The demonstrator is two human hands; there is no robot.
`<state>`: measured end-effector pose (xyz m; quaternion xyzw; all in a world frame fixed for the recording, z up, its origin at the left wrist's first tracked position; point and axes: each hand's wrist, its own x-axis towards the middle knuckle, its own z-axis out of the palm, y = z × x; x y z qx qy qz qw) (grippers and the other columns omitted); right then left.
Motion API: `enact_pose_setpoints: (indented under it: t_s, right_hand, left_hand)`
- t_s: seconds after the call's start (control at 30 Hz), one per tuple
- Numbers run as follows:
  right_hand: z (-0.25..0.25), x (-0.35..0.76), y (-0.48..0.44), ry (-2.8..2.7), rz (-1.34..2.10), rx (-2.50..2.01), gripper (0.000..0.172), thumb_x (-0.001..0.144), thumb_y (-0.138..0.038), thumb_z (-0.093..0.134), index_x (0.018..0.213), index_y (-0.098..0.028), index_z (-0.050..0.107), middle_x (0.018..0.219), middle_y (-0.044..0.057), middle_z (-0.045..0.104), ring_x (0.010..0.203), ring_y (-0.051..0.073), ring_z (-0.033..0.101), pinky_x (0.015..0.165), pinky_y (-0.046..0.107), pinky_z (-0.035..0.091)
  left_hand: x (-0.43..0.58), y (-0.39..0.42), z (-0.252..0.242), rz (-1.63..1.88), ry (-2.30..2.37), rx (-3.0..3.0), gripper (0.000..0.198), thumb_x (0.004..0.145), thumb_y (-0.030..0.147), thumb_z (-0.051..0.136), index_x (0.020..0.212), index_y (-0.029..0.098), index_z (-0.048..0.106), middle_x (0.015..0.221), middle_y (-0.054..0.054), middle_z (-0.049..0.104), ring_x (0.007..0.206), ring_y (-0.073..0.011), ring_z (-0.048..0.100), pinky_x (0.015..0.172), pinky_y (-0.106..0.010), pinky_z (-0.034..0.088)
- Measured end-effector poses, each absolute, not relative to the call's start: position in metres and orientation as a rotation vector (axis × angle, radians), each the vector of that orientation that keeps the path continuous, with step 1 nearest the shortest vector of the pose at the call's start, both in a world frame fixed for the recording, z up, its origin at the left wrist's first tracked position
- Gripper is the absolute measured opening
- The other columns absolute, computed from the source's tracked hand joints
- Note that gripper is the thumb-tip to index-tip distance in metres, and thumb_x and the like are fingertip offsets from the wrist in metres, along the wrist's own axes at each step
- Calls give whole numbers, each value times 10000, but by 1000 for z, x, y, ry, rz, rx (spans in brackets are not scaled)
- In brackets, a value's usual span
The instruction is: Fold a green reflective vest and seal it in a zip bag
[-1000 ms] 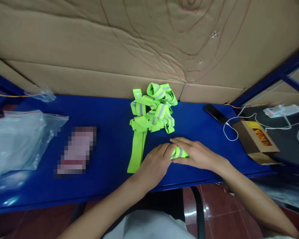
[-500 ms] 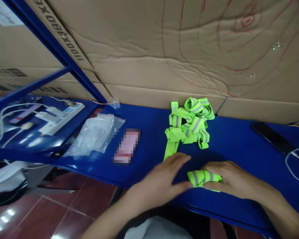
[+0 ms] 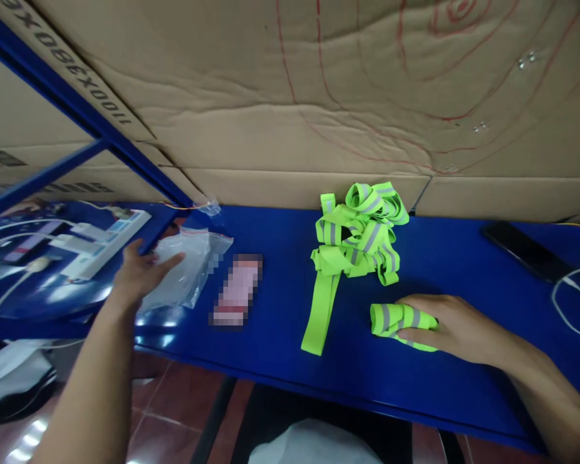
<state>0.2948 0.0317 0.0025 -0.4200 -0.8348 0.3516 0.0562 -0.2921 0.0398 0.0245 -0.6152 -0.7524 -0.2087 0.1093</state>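
My right hand [image 3: 447, 328] is closed around a rolled neon-yellow reflective strap [image 3: 386, 319] with grey bands, low over the blue table. Well to the left, my left hand [image 3: 138, 270] reaches over the near side of a stack of clear plastic zip bags [image 3: 188, 258], its fingers apart and nothing in them. Whether its fingertips touch the bags I cannot tell. Between the hands, toward the back, lies a loose pile of the same neon straps [image 3: 362, 235], one flat end [image 3: 321, 316] trailing toward the front edge.
A blurred-out pink phone-like object [image 3: 238, 290] lies right of the bags. At far left is a white power strip [image 3: 109, 241] with plugs and cables. A black phone [image 3: 524, 251] and a white cable [image 3: 555, 309] lie at right. Cardboard [image 3: 251, 142] walls the back.
My left hand has left the rolled strap and swung far left to the plastic bags. My right hand keeps hold of the roll. The view has shifted slightly.
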Motion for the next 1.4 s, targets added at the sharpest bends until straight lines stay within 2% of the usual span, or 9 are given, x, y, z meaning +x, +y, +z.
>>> enact_pose_setpoints:
  t_s: [0.1, 0.2, 0.37, 0.7, 0.9, 1.03, 1.1, 1.2, 1.4]
  right_hand:
    - [4, 295, 34, -2487, 1131, -1262, 345, 948, -561, 653, 1074, -251, 738, 895, 15, 732, 775, 182, 676, 671, 268, 488]
    - [6, 292, 32, -2254, 1169, -1342, 362, 912, -551, 707, 1089, -237, 746, 915, 27, 754, 777, 193, 687, 676, 271, 519]
    - [11, 263, 16, -1534, 1389, -1383, 482, 879, -592, 730, 1172, -209, 736, 953, 57, 785, 784, 228, 736, 639, 282, 583]
    - [14, 224, 2, -1584, 1625, -1341, 395, 888, -525, 748, 1149, -228, 755, 1038, 38, 787, 960, 252, 746, 793, 322, 617]
    - [19, 228, -8, -1905, 1362, -1416, 373, 909, -535, 718, 1122, -229, 720, 966, 35, 772, 829, 208, 715, 681, 262, 566]
    - [15, 227, -10, -1944, 1294, -1441, 384, 914, -541, 711, 1150, -239, 714, 977, 32, 778, 824, 203, 721, 675, 254, 566]
    - [12, 228, -10, -1928, 1317, -1446, 379, 909, -541, 717, 1141, -241, 724, 957, 22, 781, 808, 199, 721, 666, 253, 566]
    - [9, 231, -7, -1820, 1345, -1452, 395, 893, -543, 734, 1138, -234, 735, 958, 22, 788, 811, 210, 727, 671, 268, 578]
    - [9, 236, 3, -1426, 1637, -1315, 470, 874, -531, 766, 1222, -217, 745, 1104, 59, 789, 1049, 272, 747, 834, 336, 617]
  left_hand:
    - [-263, 29, 37, -657, -2264, -1571, 965, 871, 769, 574, 1519, 131, 253, 1343, -173, 658, 1142, -393, 686, 908, -637, 565]
    - [-199, 9, 49, -706, -1896, -1740, 933, 884, 591, 695, 1578, 218, 195, 1517, -124, 525, 1406, -413, 498, 1132, -652, 407]
    - [-92, -19, 34, -722, -1393, -2468, 805, 905, 317, 740, 1538, 355, 245, 1424, -109, 621, 1332, -326, 604, 1212, -665, 309]
    - [-61, -56, -3, -774, -1497, -2705, 755, 952, 231, 667, 1594, 266, 271, 1343, -158, 631, 1313, -300, 579, 1224, -655, 249]
    - [-59, -65, -14, -666, -1604, -2681, 736, 962, 280, 651, 1597, 307, 280, 1455, -176, 548, 1380, -344, 518, 1205, -700, 250]
    - [-49, -67, -7, -426, -1569, -2755, 872, 848, 692, 675, 1546, 230, 429, 1651, -255, 290, 1475, -537, 345, 1126, -815, 227]
    - [-39, -70, 1, -515, -1584, -2624, 667, 884, 617, 683, 1394, 201, 575, 1530, -238, 476, 1362, -483, 505, 1106, -759, 301]
    - [-23, -73, 12, -724, -1606, -2475, 182, 964, 246, 638, 1139, 196, 636, 1081, -97, 711, 964, -256, 683, 957, -483, 499]
    - [-13, -60, -3, -433, -1644, -2770, 731, 831, -103, 363, 1458, 261, 461, 1167, -82, 656, 910, -206, 705, 751, -337, 608]
